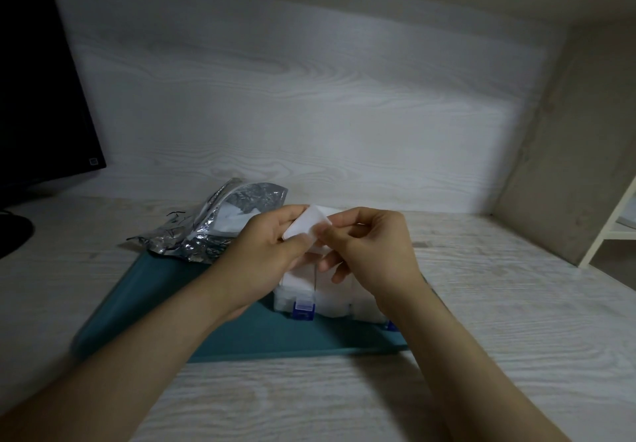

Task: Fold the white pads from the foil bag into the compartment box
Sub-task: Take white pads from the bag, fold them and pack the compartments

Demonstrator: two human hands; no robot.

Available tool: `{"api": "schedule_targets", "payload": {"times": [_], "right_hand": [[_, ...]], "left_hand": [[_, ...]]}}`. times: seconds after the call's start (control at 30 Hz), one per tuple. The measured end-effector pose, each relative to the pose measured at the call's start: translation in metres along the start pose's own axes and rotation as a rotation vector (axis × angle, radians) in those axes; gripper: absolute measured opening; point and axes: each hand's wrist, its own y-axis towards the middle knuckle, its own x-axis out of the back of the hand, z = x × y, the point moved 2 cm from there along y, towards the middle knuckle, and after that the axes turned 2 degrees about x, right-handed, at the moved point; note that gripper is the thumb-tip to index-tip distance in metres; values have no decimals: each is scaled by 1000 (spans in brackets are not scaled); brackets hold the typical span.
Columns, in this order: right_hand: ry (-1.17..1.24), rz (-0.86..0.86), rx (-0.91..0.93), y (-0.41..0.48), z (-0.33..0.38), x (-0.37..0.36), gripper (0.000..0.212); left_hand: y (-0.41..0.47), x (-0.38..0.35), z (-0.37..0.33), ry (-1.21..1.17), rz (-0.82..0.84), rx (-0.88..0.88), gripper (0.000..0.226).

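Far left: a black monitor (38,80) stands at the back of the pale wood-grain desk (516,304); only part of its screen is in frame.

Left of centre: the foil bag (206,231) lies crumpled on its side, mouth open toward the hands. It rests partly on the desk and partly on the far left corner of a teal mat (261,338). White pads (230,216) show inside the mouth.

Centre: the left hand (265,252) grips one white pad (304,225), fingers curled round its left side. The pad is held in the air above the compartment box (299,292), bent or partly folded. Motion blur hides the exact fold.

Below the hands: the compartment box stands on the teal mat. It is clear plastic, and the compartments that can be seen hold white material. A blue latch (303,311) sits on the near wall; a second blue piece (390,324) shows beside the right forearm. The hands hide the far side of the box.

Right of centre: the right hand (375,252) pinches the right edge of the same pad between thumb and forefinger. The remaining fingers are curled beneath, just over the box.

Far right: a grey wall panel (568,152) meets the desk, and a white shelf frame (609,231) stands past it.
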Motion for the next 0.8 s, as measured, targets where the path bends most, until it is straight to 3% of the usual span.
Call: {"api": "schedule_targets", "payload": {"times": [0.2, 0.37, 0.47, 0.57, 0.8], "right_hand": [[-36, 2, 22, -2, 3, -3, 16], [-149, -181, 54, 7, -6, 4, 17], [-77, -103, 22, 10, -11, 3, 3], [-83, -54, 26, 9, -11, 5, 6], [-33, -145, -20, 11, -11, 10, 12]], "left_hand": [[0, 1, -1, 94, -69, -42, 39], [1, 4, -1, 57, -112, -39, 42], [2, 5, 0, 29, -125, -37, 39], [4, 6, 2, -20, -134, -35, 36], [8, 10, 4, -129, -236, -10, 33]]}}
